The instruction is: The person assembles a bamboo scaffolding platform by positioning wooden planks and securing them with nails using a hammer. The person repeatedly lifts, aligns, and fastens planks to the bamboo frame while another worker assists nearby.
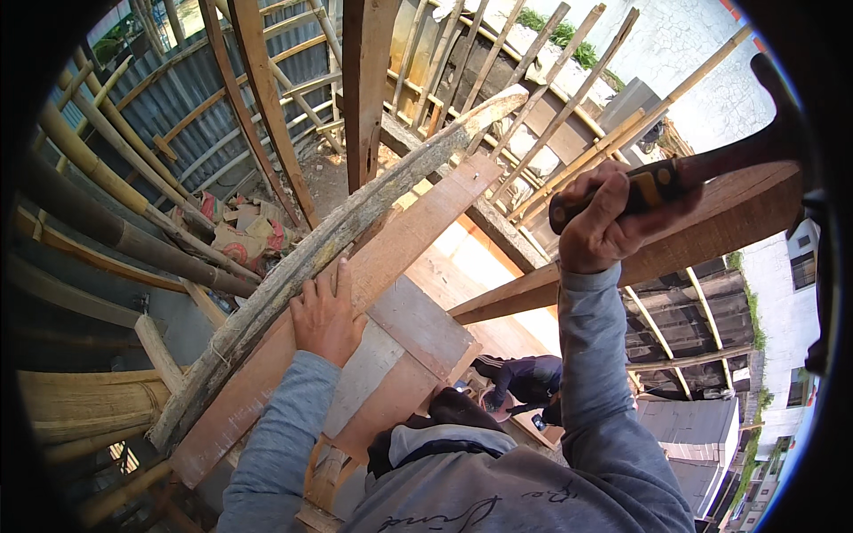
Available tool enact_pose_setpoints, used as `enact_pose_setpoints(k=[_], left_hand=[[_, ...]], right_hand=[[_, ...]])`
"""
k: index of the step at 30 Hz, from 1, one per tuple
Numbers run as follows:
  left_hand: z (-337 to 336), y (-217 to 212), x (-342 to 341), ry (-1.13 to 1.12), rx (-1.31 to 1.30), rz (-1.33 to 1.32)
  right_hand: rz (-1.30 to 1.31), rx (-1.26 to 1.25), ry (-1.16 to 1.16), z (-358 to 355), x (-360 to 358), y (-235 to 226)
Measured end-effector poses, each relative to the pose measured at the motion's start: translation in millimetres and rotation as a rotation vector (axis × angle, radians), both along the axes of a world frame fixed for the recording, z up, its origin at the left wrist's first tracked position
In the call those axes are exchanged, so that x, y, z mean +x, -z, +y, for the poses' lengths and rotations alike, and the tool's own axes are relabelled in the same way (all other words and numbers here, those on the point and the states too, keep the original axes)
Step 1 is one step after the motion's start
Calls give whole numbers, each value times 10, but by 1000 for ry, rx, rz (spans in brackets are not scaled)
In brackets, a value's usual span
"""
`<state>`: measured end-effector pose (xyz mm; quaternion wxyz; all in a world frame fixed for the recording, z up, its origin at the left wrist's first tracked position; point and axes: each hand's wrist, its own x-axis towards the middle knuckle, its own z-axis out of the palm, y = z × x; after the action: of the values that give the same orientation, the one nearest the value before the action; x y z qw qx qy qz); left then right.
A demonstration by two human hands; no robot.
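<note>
Hammer [711, 160] raised, left hand [327, 315] on plank [391, 258]

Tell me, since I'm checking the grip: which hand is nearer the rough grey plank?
Left. The left hand lies flat beside the rough grey plank, touching its edge. The right hand is raised off to the right, gripping a hammer.
</note>
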<state>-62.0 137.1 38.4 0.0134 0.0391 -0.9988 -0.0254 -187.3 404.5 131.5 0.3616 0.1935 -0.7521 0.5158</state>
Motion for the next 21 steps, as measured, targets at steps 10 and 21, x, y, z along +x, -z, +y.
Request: enact_pose_setpoints(k=[10, 21], left_hand=[[13, -15, -23, -11, 25, -22], [35, -8, -51, -8, 42, 17]], right_hand=[[-9, 40, -122, 86, -106, -107], [-194, 9, -51, 290, -77, 139]])
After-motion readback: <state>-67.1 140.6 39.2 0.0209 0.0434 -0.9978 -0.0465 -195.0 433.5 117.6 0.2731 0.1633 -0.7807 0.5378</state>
